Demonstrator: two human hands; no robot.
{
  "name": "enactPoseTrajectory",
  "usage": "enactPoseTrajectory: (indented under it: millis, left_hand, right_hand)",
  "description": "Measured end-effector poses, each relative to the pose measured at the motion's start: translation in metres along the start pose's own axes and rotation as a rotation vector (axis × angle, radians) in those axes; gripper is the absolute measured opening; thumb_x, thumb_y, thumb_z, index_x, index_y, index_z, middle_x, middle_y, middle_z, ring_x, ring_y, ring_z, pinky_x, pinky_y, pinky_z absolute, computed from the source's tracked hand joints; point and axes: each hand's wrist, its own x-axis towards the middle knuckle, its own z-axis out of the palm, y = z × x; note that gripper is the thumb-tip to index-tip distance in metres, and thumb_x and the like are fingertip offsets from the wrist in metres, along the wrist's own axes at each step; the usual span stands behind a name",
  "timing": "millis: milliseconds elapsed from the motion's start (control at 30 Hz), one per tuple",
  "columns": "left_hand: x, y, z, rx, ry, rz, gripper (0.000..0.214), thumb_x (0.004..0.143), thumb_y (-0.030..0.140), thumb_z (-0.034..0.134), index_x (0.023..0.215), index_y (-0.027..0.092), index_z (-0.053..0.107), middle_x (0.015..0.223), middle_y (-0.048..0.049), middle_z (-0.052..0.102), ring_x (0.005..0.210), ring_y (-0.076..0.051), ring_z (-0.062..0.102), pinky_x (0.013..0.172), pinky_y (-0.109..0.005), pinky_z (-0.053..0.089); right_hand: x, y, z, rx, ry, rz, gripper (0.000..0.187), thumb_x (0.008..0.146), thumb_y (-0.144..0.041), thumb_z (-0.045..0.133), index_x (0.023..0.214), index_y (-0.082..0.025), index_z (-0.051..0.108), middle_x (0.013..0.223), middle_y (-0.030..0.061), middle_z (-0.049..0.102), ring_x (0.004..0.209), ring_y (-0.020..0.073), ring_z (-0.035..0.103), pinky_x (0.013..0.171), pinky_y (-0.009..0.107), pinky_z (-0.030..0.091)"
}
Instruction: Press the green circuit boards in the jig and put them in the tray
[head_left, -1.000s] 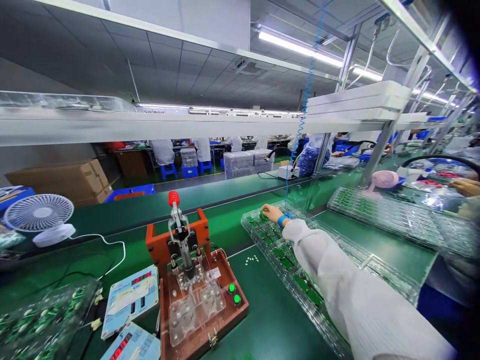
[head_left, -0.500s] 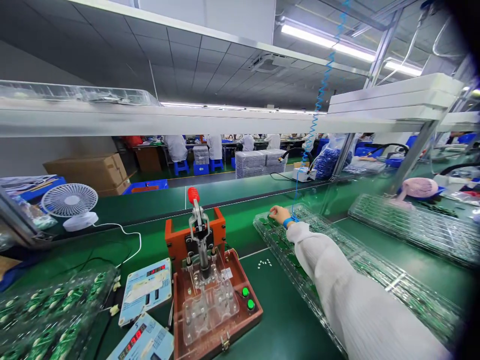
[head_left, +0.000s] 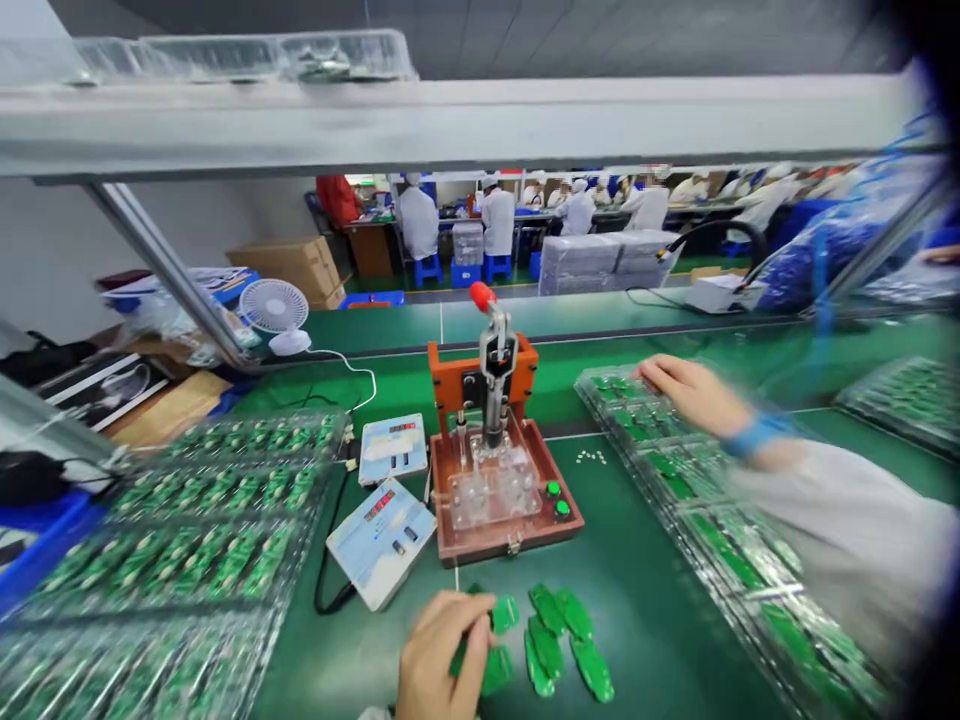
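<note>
My right hand (head_left: 688, 392) reaches over the far end of a clear tray (head_left: 697, 500) of green circuit boards, fingers curled down onto the boards; motion blur hides what they hold. A blue wrist strap (head_left: 757, 436) sits above my white sleeve. My left hand (head_left: 439, 655) is at the bottom edge, fingers pinched on a small green board (head_left: 504, 613). Several loose green boards (head_left: 566, 640) lie beside it on the green mat. An orange test fixture (head_left: 499, 470) with a red-knobbed lever stands between my hands.
Two meter boxes (head_left: 382, 510) lie left of the fixture. Clear trays of boards (head_left: 172, 540) fill the left side. A white desk fan (head_left: 276, 310) stands at the back left. A shelf beam (head_left: 450, 125) runs overhead. People in white coats sit at a far bench (head_left: 487, 215).
The view has tilted down and turned left. My left hand and the loose green boards have come into view. My right hand stays on the tray's far end.
</note>
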Motion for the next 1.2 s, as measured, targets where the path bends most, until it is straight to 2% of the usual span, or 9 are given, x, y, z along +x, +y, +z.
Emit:
enactPoseTrajectory:
  millis: [100,167,233,333,467,567,800,1067,1200]
  left_hand:
    - [0.004,-0.003,-0.007,0.007,0.116,-0.050,0.017,0.102,0.020,0.056,0.106,0.021,0.073,0.073,0.0005,0.067,0.069,-0.013,0.067,0.068,-0.021,0.054]
    - [0.006,-0.005,-0.014,0.040,0.141,-0.070,0.014,0.102,0.022,0.059,0.103,0.021,0.073,0.075,0.0013,0.069,0.071,-0.012,0.068,0.069,-0.020,0.054]
    - [0.007,-0.009,-0.021,0.094,0.121,-0.069,0.013,0.102,0.024,0.060,0.102,0.023,0.072,0.085,0.0002,0.072,0.081,-0.014,0.071,0.075,-0.021,0.056]
    - [0.003,-0.017,-0.029,0.197,0.013,-0.043,0.012,0.102,0.024,0.060,0.097,0.024,0.072,0.098,-0.0015,0.074,0.095,-0.018,0.070,0.085,-0.028,0.057]
    - [-0.010,-0.027,-0.042,0.307,-0.138,-0.032,0.011,0.100,0.022,0.061,0.097,0.024,0.071,0.108,-0.0036,0.074,0.104,-0.022,0.068,0.091,-0.037,0.057]
    - [-0.020,-0.025,-0.054,0.361,-0.318,0.000,0.009,0.098,0.022,0.065,0.102,0.026,0.072,0.121,-0.0033,0.073,0.116,-0.026,0.065,0.098,-0.045,0.056]
    - [-0.026,-0.016,-0.066,0.473,-0.540,0.021,0.020,0.089,0.027,0.078,0.108,0.025,0.073,0.131,-0.0051,0.071,0.124,-0.034,0.062,0.101,-0.055,0.055]
    - [-0.019,-0.014,-0.061,0.486,-0.571,0.029,0.023,0.083,0.022,0.083,0.103,0.022,0.073,0.125,-0.0055,0.074,0.120,-0.034,0.065,0.097,-0.053,0.057]
    - [-0.018,-0.015,-0.064,0.475,-0.528,0.072,0.027,0.078,0.016,0.085,0.101,0.023,0.072,0.120,-0.0041,0.075,0.113,-0.032,0.067,0.092,-0.048,0.059]
  right_hand:
    - [-0.088,-0.010,-0.011,0.111,-0.174,-0.155,0.061,0.096,-0.078,0.042,0.102,-0.028,0.076,0.079,0.0065,0.068,0.072,0.0224,0.063,0.068,0.037,0.051]
    - [-0.147,-0.017,-0.005,0.213,-0.274,-0.300,0.047,0.098,-0.071,0.050,0.104,-0.034,0.078,0.088,0.0083,0.072,0.076,0.0247,0.066,0.068,0.038,0.055]
    - [-0.194,-0.026,0.012,0.229,-0.395,-0.310,0.029,0.102,-0.055,0.056,0.104,-0.035,0.077,0.099,0.0063,0.073,0.090,0.0251,0.069,0.081,0.038,0.058]
    - [-0.229,-0.044,0.054,0.303,-0.551,-0.325,0.026,0.107,-0.044,0.053,0.102,-0.031,0.075,0.098,0.0034,0.073,0.092,0.0223,0.069,0.082,0.033,0.059]
    - [-0.232,-0.067,0.109,0.316,-0.530,-0.404,0.018,0.106,-0.029,0.054,0.111,-0.026,0.071,0.111,0.0053,0.073,0.105,0.0248,0.068,0.093,0.038,0.059]
    - [-0.221,-0.082,0.132,0.294,-0.560,-0.519,0.019,0.103,-0.020,0.061,0.120,-0.022,0.069,0.127,0.0077,0.070,0.120,0.0267,0.063,0.105,0.043,0.054]
    - [-0.197,-0.108,0.143,0.192,-0.723,-0.623,0.044,0.087,-0.020,0.084,0.129,-0.018,0.069,0.146,0.0116,0.062,0.135,0.0332,0.055,0.117,0.053,0.046]
    - [-0.201,-0.113,0.158,0.141,-0.734,-0.633,0.042,0.083,-0.006,0.083,0.123,-0.016,0.072,0.135,0.0112,0.069,0.122,0.0314,0.062,0.109,0.047,0.053]
    - [-0.205,-0.114,0.150,0.215,-0.716,-0.626,0.042,0.084,-0.002,0.080,0.121,-0.018,0.071,0.134,0.0086,0.068,0.124,0.0288,0.062,0.111,0.044,0.052]
